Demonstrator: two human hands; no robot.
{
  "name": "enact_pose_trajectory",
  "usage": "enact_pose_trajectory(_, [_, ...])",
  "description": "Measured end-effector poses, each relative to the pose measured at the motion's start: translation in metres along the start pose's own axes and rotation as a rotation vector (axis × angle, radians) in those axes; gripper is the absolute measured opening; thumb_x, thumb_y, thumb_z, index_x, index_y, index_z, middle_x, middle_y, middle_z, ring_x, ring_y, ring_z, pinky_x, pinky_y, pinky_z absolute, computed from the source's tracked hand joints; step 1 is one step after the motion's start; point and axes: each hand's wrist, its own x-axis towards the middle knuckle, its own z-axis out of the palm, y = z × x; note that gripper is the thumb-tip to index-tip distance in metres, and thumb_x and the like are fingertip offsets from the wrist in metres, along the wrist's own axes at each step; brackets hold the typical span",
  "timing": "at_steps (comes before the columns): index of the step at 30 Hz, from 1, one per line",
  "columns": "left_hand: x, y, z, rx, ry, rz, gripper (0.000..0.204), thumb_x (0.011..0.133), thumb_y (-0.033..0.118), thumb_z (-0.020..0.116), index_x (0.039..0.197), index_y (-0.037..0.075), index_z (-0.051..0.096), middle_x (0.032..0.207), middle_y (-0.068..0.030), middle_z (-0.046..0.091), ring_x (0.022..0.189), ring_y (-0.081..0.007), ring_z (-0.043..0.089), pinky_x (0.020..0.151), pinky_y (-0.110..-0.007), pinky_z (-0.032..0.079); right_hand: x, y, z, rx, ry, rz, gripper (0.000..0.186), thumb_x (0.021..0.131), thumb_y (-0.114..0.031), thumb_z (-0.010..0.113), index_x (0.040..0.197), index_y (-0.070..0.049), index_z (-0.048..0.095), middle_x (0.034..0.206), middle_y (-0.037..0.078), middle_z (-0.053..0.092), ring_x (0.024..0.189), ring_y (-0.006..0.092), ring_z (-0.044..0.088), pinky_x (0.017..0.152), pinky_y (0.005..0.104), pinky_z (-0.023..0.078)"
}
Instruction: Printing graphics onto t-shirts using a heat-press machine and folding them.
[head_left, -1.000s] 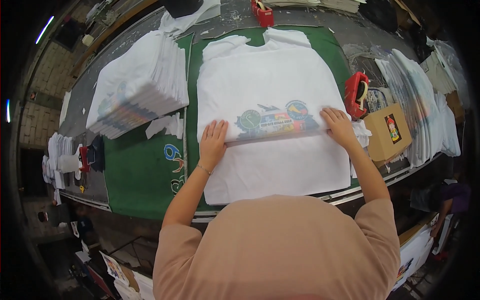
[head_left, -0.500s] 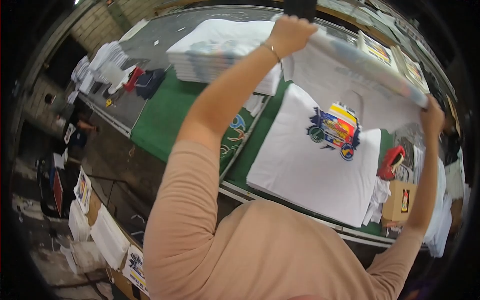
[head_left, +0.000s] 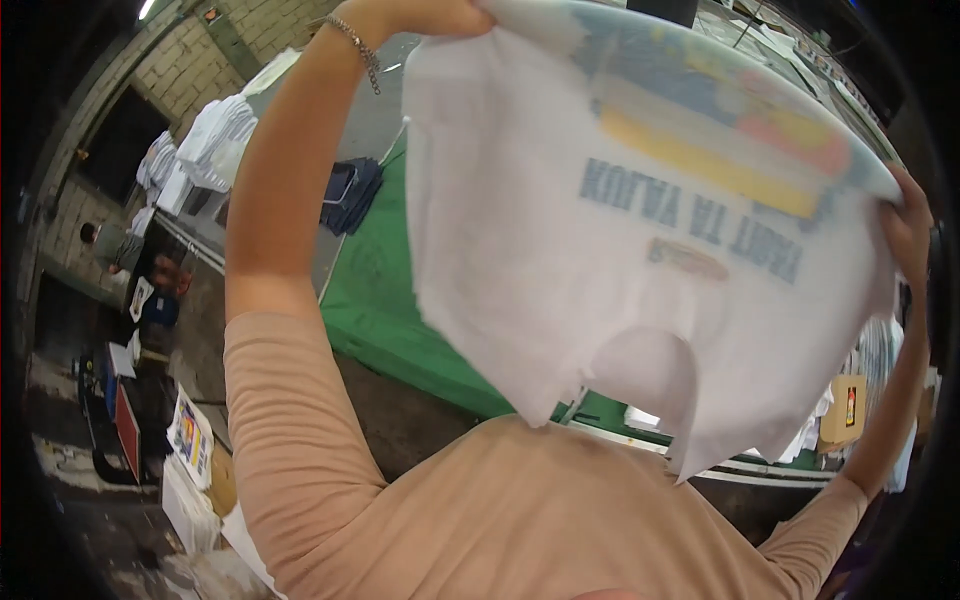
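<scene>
Fingers of the left hand (head_left: 445,14) and right hand (head_left: 908,225) grip the printed white shirt (head_left: 520,190) well apart, likely keeping it taut. It hangs neck-down, partly hiding the green worktop (head_left: 400,335).

A raised white shirt (head_left: 650,220) blocks the middle, with room leftward above green cloth (head_left: 378,295).

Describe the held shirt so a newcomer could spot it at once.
Find the green table cover. In front of it, stretched between the person's left hand and right hand, is a white shirt. Unlike the white cloth stacks at far left, it hangs in the air, showing a coloured print.
</scene>
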Motion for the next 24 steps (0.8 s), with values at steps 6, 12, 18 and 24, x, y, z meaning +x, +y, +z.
enact_pose_trajectory(6, [-0.010, -0.119, -0.061, 0.210, 0.232, -0.098, 0.027, 0.069, -0.001, 0.050, 0.092, 0.001, 0.063, 0.087, -0.0128, 0.066, 0.081, -0.0224, 0.061, 0.074, -0.033, 0.047, 0.103, -0.143, 0.041, -0.271, 0.340, -0.049, 0.044, 0.079, -0.022, 0.057, 0.122, -0.014, 0.056, 0.117, 0.012, 0.060, 0.110, 0.0319, 0.055, 0.090, 0.0367, 0.044])
enact_pose_trajectory(12, [0.008, -0.252, -0.091, 0.411, 0.558, 0.210, 0.037, 0.070, -0.001, 0.053, 0.104, 0.007, 0.062, 0.086, -0.0136, 0.064, 0.080, -0.0265, 0.061, 0.071, -0.037, 0.048, 0.165, -0.199, 0.084, -0.333, 0.713, -0.238, 0.032, 0.067, -0.010, 0.063, 0.098, -0.005, 0.061, 0.097, 0.015, 0.064, 0.089, 0.0349, 0.060, 0.078, 0.0406, 0.047])
enact_pose_trajectory(18, [-0.019, -0.345, 0.096, 0.422, 0.538, 0.055, 0.043, 0.072, -0.001, 0.052, 0.112, 0.013, 0.063, 0.099, -0.0113, 0.065, 0.088, -0.0286, 0.061, 0.076, -0.039, 0.048, 0.163, -0.185, 0.272, 0.040, 0.470, -0.290, 0.030, 0.068, -0.006, 0.063, 0.097, -0.011, 0.060, 0.095, 0.010, 0.064, 0.091, 0.0300, 0.059, 0.080, 0.0431, 0.043])
enact_pose_trajectory(24, [-0.069, -0.343, 0.261, 0.359, 0.427, -0.137, 0.061, 0.069, -0.004, 0.060, 0.126, 0.016, 0.053, 0.127, -0.0086, 0.054, 0.115, -0.0287, 0.051, 0.100, -0.043, 0.037, 0.064, -0.195, 0.414, -0.089, 0.304, -0.092, 0.047, 0.061, 0.003, 0.062, 0.103, -0.017, 0.056, 0.112, -0.002, 0.057, 0.110, 0.0183, 0.051, 0.092, 0.0432, 0.034])
